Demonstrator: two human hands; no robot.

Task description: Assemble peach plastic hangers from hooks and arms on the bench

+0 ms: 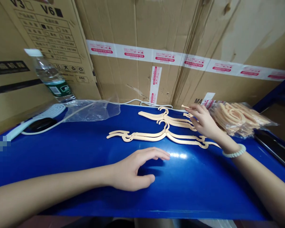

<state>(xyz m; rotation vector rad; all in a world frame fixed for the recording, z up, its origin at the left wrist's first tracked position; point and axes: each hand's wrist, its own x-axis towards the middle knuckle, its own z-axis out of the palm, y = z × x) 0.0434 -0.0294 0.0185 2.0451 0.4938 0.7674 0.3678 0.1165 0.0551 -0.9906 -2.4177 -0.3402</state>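
A beige folding clothes hanger (pixel 149 137) lies on the blue tabletop with both jointed end pieces spread outward. Just behind it is a second beige hanger (pixel 150 116), its left end piece not spread out. My right hand (pixel 204 123) is at the right end of this rear hanger, fingers curled round a beige end piece that pokes out past the fingertips. The palm hides part of that grip. In front of the nearer hanger, my left hand (pixel 135 169) hovers above the table, thumb apart from the fingers, holding nothing.
Clear bags of beige hangers (pixel 237 118) are piled at the right, beside a dark phone-like object (pixel 275 147). At the left stand a water bottle (pixel 53 79), a crumpled plastic bag (pixel 92 110), a white cabled device (pixel 45 114) and a black mouse-like object (pixel 42 124). Cardboard boxes (pixel 133 85) wall the back.
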